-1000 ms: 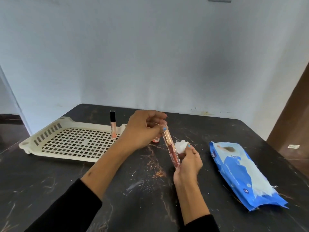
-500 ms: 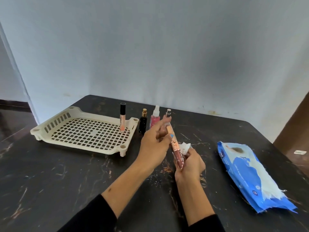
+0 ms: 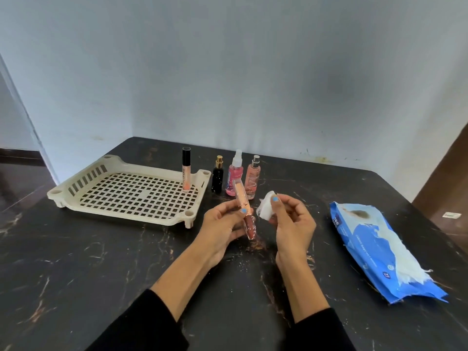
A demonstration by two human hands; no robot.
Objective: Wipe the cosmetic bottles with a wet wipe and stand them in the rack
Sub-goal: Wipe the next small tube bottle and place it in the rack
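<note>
Rose-gold tube [image 3: 244, 211]: gripped in left hand [image 3: 222, 229] fingers, right of rack [image 3: 131, 193].
Right hand [image 3: 291, 224]: fingers pinch wet wipe [image 3: 266, 205], just beside the tube.

Your way to the rack [image 3: 76, 192] is open over the bare table [image 3: 76, 262] on the left. Inside the rack only one tube [image 3: 186, 171] stands, at its far right corner. Three bottles [image 3: 235, 177] block just beside that corner; the wipe pack [image 3: 379, 249] fills the right side.

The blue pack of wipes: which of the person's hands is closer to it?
The right hand. It holds a wet wipe just left of the blue pack; the left hand, gripping a lip gloss tube, is farther left.
</note>
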